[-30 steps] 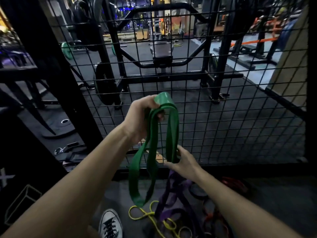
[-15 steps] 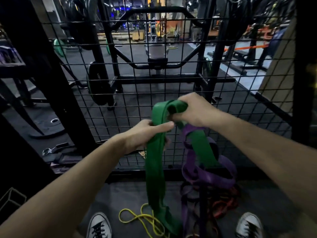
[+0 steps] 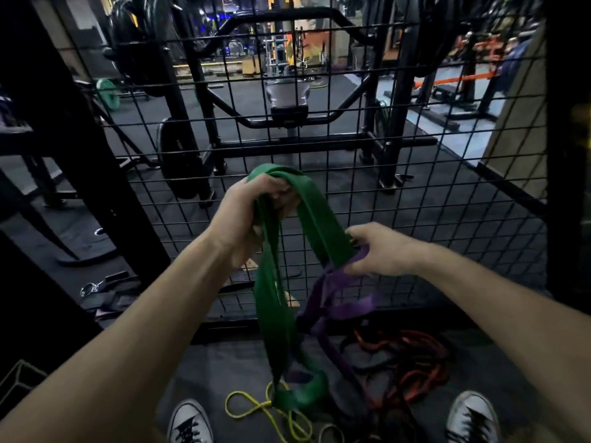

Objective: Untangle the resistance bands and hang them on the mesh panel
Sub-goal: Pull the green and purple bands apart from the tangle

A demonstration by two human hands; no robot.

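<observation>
My left hand (image 3: pixel 248 215) grips the top of a wide green band (image 3: pixel 273 302), which drapes over it and hangs to the floor. My right hand (image 3: pixel 374 251) is lower and to the right, pinching a purple band (image 3: pixel 345 306) where the green band's other strand crosses it. The purple band loops through the green one and trails down. A thin yellow band (image 3: pixel 256 407), a red band (image 3: pixel 422 375) and dark bands lie tangled on the floor between my shoes. The black mesh panel (image 3: pixel 447 219) stands just behind my hands.
A thick black post (image 3: pixel 83 161) rises at the left, with straps and a metal clip (image 3: pixel 91 287) on the floor beside it. Beyond the mesh stand a squat rack and weight plates (image 3: pixel 179 158). My two white-toed shoes (image 3: pixel 190 423) are at the bottom edge.
My left hand has risen and taken the top of the green band. My right hand let go of the top and dropped lower right onto the purple band.
</observation>
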